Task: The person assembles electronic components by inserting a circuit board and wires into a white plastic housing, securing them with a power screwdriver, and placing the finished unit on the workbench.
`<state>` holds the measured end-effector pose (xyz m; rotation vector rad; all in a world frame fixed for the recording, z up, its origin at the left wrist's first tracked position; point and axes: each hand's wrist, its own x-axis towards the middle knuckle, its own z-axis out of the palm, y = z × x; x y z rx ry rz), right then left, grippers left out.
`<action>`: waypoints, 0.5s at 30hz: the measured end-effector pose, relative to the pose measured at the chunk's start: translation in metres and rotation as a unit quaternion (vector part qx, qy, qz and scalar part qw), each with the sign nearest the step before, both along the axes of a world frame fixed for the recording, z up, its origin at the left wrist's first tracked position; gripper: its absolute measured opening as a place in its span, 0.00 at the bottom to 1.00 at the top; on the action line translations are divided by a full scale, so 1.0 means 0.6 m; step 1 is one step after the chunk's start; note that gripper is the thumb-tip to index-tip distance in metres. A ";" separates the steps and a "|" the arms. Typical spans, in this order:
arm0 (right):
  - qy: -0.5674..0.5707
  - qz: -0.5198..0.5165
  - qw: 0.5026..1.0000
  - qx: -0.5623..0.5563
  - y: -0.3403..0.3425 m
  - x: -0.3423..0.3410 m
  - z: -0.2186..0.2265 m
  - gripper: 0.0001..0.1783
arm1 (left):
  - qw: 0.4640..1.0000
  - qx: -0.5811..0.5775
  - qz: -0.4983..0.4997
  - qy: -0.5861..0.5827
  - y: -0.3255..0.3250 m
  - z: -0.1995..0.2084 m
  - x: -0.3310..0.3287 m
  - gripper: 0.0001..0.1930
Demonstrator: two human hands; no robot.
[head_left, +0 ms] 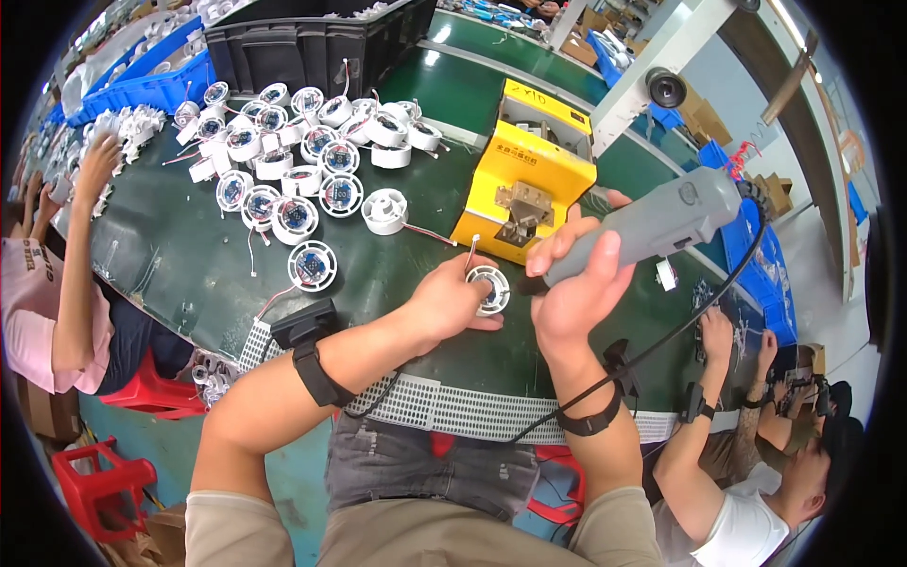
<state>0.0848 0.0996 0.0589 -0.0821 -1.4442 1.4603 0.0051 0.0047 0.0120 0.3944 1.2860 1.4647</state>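
My left hand (444, 300) is closed around a round white plastic housing (498, 291) with a circuit board inside, low over the green work surface. A thin wire with a small white connector rises beside it. My right hand (581, 283) grips a grey electric screwdriver (652, 222), tilted with its tip end toward the left hand. The tip itself is hard to make out near my right fingers. Just beyond both hands stands a yellow screw feeder (520, 170) with a metal mechanism on its front. One loose white housing (385, 211) lies left of the feeder.
Several similar white housings (293, 217) with boards and wires are heaped at the left. Behind them stand a black crate (312, 47) and a blue bin (151, 71). The screwdriver's black cable (680, 331) crosses my right forearm. People work on both sides; a red stool (104, 477) stands lower left.
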 end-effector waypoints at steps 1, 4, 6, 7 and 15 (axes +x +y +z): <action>0.004 -0.004 1.000 -0.007 -0.005 -0.002 -0.003 0.26 | 1.000 0.008 0.003 0.003 0.001 -0.004 0.000 0.15; 0.007 -0.008 1.000 -0.022 -0.011 -0.005 -0.006 0.26 | 1.000 0.004 -0.001 0.006 0.000 0.005 0.000 0.15; 0.005 -0.006 1.000 -0.018 -0.014 -0.005 -0.009 0.26 | 1.000 0.003 -0.005 0.004 0.000 0.003 0.001 0.15; 0.005 -0.004 1.000 -0.020 -0.015 -0.005 -0.012 0.26 | 1.000 0.008 0.004 0.001 0.000 0.000 0.003 0.14; -0.016 0.014 1.000 0.002 -0.023 0.003 -0.029 0.24 | 1.000 0.004 0.011 -0.002 -0.006 -0.011 0.011 0.12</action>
